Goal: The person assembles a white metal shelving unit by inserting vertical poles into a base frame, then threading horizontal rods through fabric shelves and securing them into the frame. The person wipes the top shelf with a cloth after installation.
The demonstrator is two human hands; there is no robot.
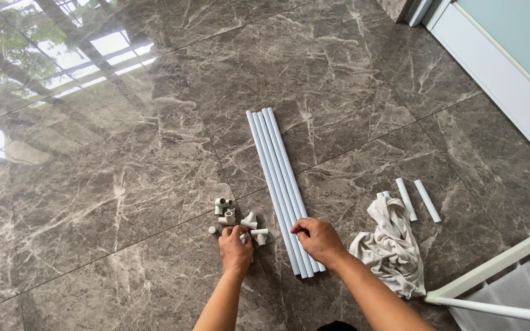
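- On the polished brown marble floor, at the far left, window light and tree branches reflect in the glossy tiles; nothing lies there.
- Left of centre, the small white connectors sit in a loose heap, none joined to a pipe yet as far as I can see.
- My left hand rests on the near edge of that heap, fingers curled around one connector.
- At centre, the long white pipes lie side by side in a tight bundle, all loose.
- My right hand pinches the near end of one pipe, thumb and fingers closed on it.
- Just right, a crumpled beige cloth lies beside the short white pipes.
- Far right, part of a white frame with fabric stands already built, so I judge assembly barely begun here; behind it runs a white door frame.
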